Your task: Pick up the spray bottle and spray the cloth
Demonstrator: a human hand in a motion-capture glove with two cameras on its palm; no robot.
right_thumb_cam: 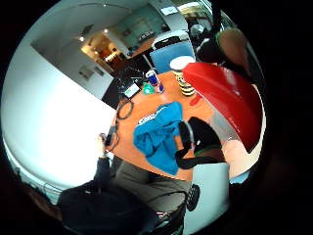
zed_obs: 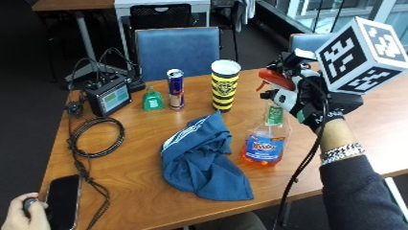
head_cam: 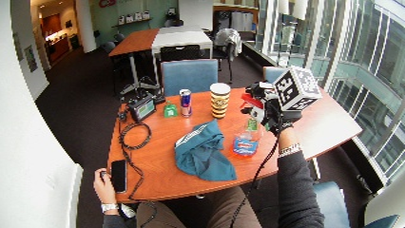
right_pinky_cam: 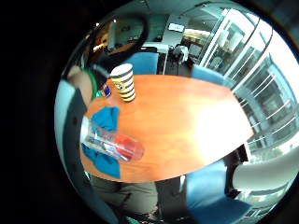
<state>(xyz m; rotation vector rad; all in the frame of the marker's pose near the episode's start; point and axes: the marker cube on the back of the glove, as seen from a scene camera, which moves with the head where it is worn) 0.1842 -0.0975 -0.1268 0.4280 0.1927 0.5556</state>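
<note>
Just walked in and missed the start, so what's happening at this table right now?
A person's black-gloved right hand grips the red trigger head of a clear plastic spray bottle of orange liquid, whose base is at or just above the wooden table. A crumpled blue cloth lies beside it, toward the person. Behind them stand a yellow-and-black striped paper cup and a blue-and-silver drink can. Whether any spraying has happened cannot be told.

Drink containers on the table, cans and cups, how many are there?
2. A slim energy drink can stands near the table's far edge beside a small green object; a yellow-and-black striped cup stands beside it, behind the blue cloth. None seems hidden.
</note>
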